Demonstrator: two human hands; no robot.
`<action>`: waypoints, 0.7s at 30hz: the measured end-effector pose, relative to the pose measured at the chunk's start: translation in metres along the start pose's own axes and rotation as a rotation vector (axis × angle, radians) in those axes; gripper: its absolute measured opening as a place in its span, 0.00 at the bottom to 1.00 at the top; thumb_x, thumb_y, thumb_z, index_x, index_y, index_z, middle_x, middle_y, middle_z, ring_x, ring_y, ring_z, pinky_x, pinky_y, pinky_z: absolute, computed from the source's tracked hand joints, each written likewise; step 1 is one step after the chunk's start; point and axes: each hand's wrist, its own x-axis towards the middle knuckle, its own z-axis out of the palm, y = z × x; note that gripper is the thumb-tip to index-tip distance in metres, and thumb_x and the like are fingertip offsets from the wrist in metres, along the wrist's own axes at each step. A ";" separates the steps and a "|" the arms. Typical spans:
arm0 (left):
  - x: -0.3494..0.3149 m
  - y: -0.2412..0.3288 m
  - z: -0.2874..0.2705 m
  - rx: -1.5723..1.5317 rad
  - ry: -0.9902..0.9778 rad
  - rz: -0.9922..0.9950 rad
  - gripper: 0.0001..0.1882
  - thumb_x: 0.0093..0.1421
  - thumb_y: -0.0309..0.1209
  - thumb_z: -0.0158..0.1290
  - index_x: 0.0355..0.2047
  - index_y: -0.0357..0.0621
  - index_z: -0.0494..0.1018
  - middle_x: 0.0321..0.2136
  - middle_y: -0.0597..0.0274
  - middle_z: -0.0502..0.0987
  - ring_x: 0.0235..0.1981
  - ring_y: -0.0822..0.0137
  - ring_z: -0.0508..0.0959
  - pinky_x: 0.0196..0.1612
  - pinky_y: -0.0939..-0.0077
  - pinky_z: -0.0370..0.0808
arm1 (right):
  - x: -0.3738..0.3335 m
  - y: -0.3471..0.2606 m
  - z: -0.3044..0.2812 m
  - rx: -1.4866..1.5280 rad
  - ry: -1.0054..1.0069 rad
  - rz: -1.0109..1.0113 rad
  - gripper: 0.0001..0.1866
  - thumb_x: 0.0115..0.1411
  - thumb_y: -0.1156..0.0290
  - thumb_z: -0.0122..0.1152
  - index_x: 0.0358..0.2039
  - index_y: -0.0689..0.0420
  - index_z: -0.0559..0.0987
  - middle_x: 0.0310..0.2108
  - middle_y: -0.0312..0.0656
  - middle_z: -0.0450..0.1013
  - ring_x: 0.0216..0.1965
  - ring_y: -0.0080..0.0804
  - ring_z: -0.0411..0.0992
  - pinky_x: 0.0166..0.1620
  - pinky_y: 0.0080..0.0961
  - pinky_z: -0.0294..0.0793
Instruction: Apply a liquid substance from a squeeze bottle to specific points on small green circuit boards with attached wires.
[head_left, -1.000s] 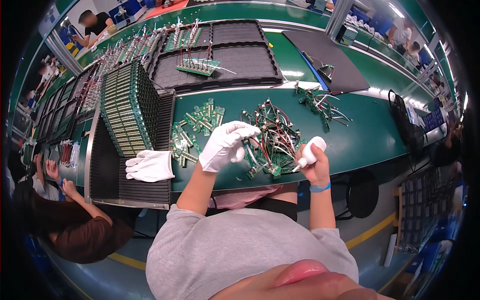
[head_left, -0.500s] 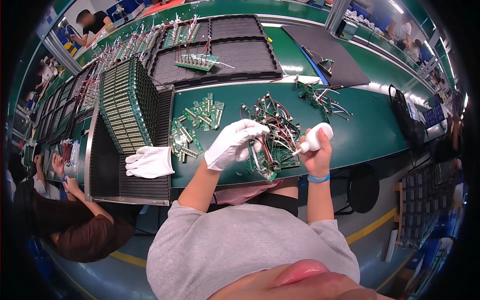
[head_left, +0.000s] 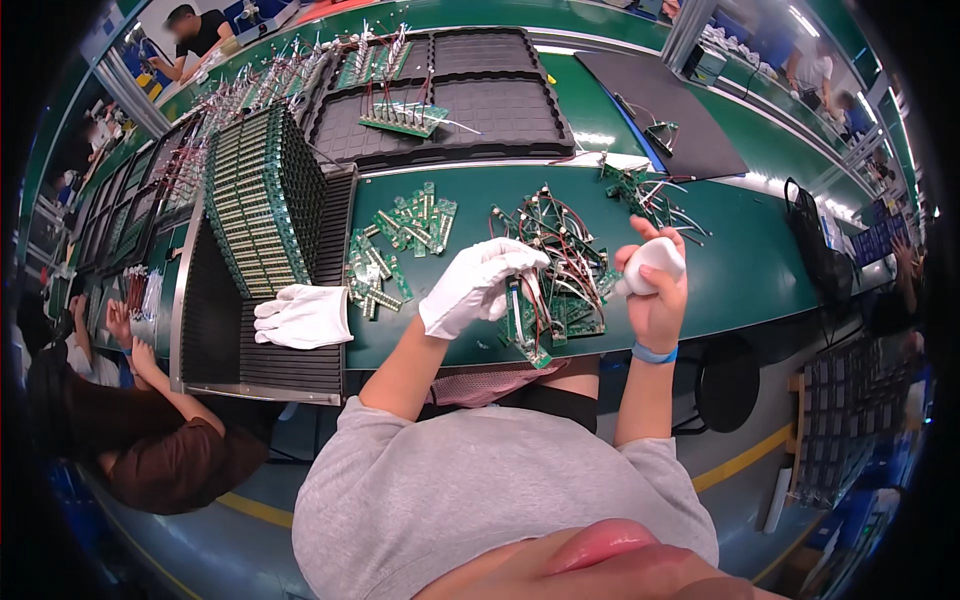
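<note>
Here, left hand (head_left: pixel 478 287) pinches wired board (head_left: pixel 517 318); right hand (head_left: pixel 657 312) loosely grips white bottle (head_left: pixel 655 264).

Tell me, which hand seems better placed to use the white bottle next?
Probably the right hand: it grips the white bottle beside the wired circuit boards, while the gloved left hand is busy among them.
</note>
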 end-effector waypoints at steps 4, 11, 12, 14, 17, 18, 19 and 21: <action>-0.001 0.002 -0.001 -0.001 -0.033 -0.022 0.12 0.58 0.34 0.49 0.36 0.38 0.74 0.22 0.64 0.75 0.13 0.83 0.67 0.09 0.90 0.51 | 0.001 0.002 -0.004 0.184 -0.085 0.133 0.21 0.53 0.66 0.49 0.47 0.60 0.63 0.33 0.46 0.66 0.31 0.35 0.66 0.38 0.31 0.67; 0.002 0.001 -0.003 -0.013 -0.035 -0.029 0.12 0.59 0.32 0.48 0.37 0.38 0.74 0.23 0.65 0.74 0.15 0.83 0.69 0.10 0.91 0.52 | 0.008 0.006 -0.006 0.254 0.009 0.195 0.16 0.59 0.61 0.41 0.17 0.55 0.60 0.16 0.34 0.54 0.21 0.26 0.55 0.33 0.29 0.62; 0.002 0.000 -0.003 -0.016 -0.031 -0.026 0.12 0.59 0.32 0.48 0.37 0.38 0.74 0.24 0.66 0.74 0.16 0.83 0.69 0.10 0.91 0.52 | 0.007 0.006 -0.011 0.296 -0.018 0.182 0.16 0.59 0.61 0.40 0.17 0.55 0.60 0.15 0.34 0.53 0.19 0.25 0.54 0.29 0.27 0.60; 0.003 -0.001 -0.003 -0.015 -0.037 -0.022 0.12 0.59 0.33 0.48 0.37 0.38 0.74 0.24 0.66 0.74 0.16 0.84 0.69 0.10 0.91 0.52 | 0.007 0.006 -0.010 0.288 0.029 0.139 0.17 0.59 0.62 0.40 0.16 0.56 0.60 0.12 0.34 0.52 0.14 0.24 0.50 0.22 0.23 0.55; 0.003 -0.004 -0.004 -0.013 -0.037 -0.006 0.12 0.59 0.33 0.48 0.37 0.38 0.73 0.24 0.66 0.74 0.16 0.84 0.68 0.10 0.91 0.52 | 0.008 0.004 -0.008 0.286 0.026 0.135 0.18 0.59 0.60 0.39 0.15 0.56 0.61 0.11 0.34 0.52 0.14 0.24 0.51 0.22 0.23 0.55; 0.002 -0.004 -0.004 -0.010 -0.031 0.009 0.12 0.59 0.32 0.47 0.37 0.38 0.73 0.24 0.66 0.74 0.14 0.84 0.68 0.10 0.91 0.52 | 0.008 0.003 -0.007 0.287 0.026 0.137 0.18 0.59 0.60 0.39 0.15 0.56 0.61 0.11 0.34 0.52 0.14 0.24 0.51 0.22 0.23 0.55; 0.000 0.000 0.000 -0.012 -0.023 -0.020 0.11 0.59 0.33 0.47 0.37 0.38 0.73 0.23 0.65 0.74 0.12 0.83 0.66 0.09 0.90 0.51 | 0.008 0.002 -0.006 0.289 -0.028 0.135 0.20 0.59 0.59 0.39 0.14 0.56 0.60 0.10 0.34 0.52 0.14 0.23 0.50 0.21 0.22 0.54; -0.001 0.004 0.005 0.000 0.000 -0.045 0.12 0.59 0.34 0.47 0.37 0.38 0.73 0.21 0.63 0.75 0.07 0.82 0.61 0.08 0.89 0.51 | 0.009 -0.002 -0.004 0.291 -0.075 0.135 0.21 0.59 0.58 0.40 0.13 0.56 0.60 0.10 0.34 0.51 0.13 0.22 0.50 0.21 0.21 0.53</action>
